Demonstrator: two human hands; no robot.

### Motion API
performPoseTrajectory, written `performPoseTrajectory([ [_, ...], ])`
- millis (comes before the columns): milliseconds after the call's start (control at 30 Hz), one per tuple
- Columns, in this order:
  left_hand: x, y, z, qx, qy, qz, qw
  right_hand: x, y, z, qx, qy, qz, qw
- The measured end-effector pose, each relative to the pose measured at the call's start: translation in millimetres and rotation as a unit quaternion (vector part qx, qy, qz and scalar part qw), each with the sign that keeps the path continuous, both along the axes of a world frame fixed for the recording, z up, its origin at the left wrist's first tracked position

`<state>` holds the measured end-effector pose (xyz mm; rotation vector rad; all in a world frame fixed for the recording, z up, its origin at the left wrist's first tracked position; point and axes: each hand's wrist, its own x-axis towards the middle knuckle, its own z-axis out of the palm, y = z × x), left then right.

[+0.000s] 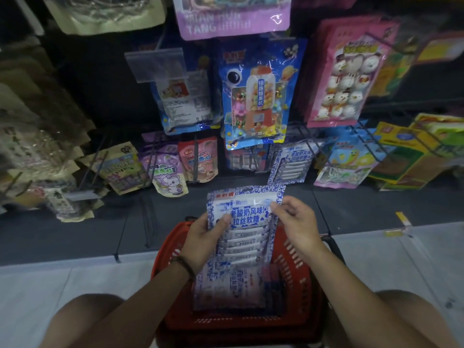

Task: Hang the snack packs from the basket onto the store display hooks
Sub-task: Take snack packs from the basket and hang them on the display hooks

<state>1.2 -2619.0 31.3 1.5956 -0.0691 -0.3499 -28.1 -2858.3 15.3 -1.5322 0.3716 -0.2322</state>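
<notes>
Below the display rack (105,91) hung with snacks, our red basket (173,249) sits on the floor (376,259) with more packs (231,290) stacked inside, and above its far rim we hold one blue-and-white snack pack (244,212) upright, our left hand (203,237) gripping its left edge and our right hand (296,222) pinching its upper right edge.

Glossy plastic snack pack (244,214), slotted red plastic basket (296,267)
</notes>
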Motion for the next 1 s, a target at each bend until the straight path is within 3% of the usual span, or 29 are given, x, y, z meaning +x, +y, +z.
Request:
performPoseTrajectory([
  [167, 28, -28, 23, 0.051, -0.077, 0.002, 0.996, 3, -31, 21, -0.029, -0.067, -0.01, 0.997],
  [333, 44, -73, 40, 0.119, -0.189, -0.024, 0.974, 3, -88, 47, -0.046, -0.078, -0.021, 0.996],
  [467, 42, -117, 30, 0.109, -0.157, -0.033, 0.981, 7, -123, 47, 0.002, -0.068, -0.034, 0.997],
  [567, 44, -148, 10, 0.105, -0.18, -0.032, 0.978, 13, -145, 44, 0.026, -0.054, -0.066, 0.996],
  [800, 62, -210, -18, 0.094, -0.064, -0.044, 0.993, 24, -177, -9, 0.09, -0.012, -0.117, 0.989],
  [1000, 83, -237, -28, 0.024, 0.102, -0.03, 0.994, 52, -189, -14, -0.012, 0.014, -0.18, 0.983],
])
